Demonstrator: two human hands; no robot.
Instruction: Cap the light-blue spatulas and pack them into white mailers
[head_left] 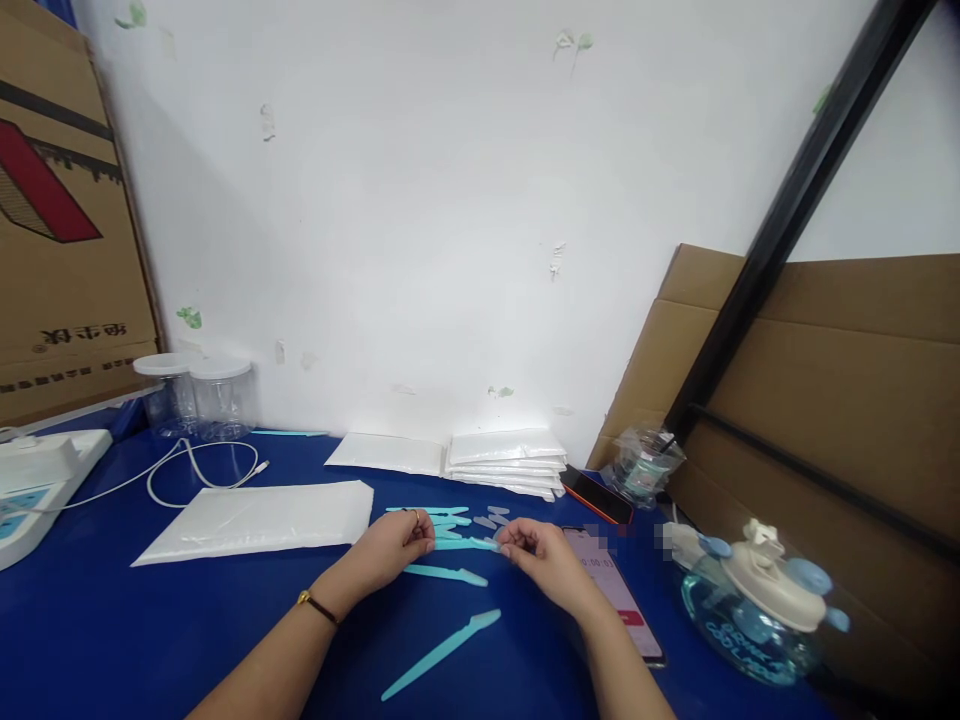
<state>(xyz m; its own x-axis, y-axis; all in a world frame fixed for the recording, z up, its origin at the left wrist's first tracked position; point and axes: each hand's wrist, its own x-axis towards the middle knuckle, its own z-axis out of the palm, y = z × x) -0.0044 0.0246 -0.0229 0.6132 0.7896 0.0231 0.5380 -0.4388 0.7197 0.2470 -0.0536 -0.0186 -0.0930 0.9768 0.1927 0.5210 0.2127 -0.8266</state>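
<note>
A teal eyebrow razor [461, 544] lies level between my two hands. My left hand [397, 545] is closed on its handle end. At its blade end, the fingers of my right hand [536, 555] pinch together; whether a clear cap is between them is too small to tell. Just behind, several more teal razors [427, 510] lie in a loose group, with small clear blade caps [491, 518] to their right. A second razor [450, 574] rests right below the held one. Closer to me, another razor [441, 655] lies slanted on the blue table [337, 665].
White packets [506, 450] are stacked by the wall, and a larger white packet [259, 520] lies left. A phone [619, 600] sits beside my right forearm, another phone [598, 493] behind it. A water bottle [757, 610] stands right; lidded jars [223, 400] and a cable [150, 480] are left.
</note>
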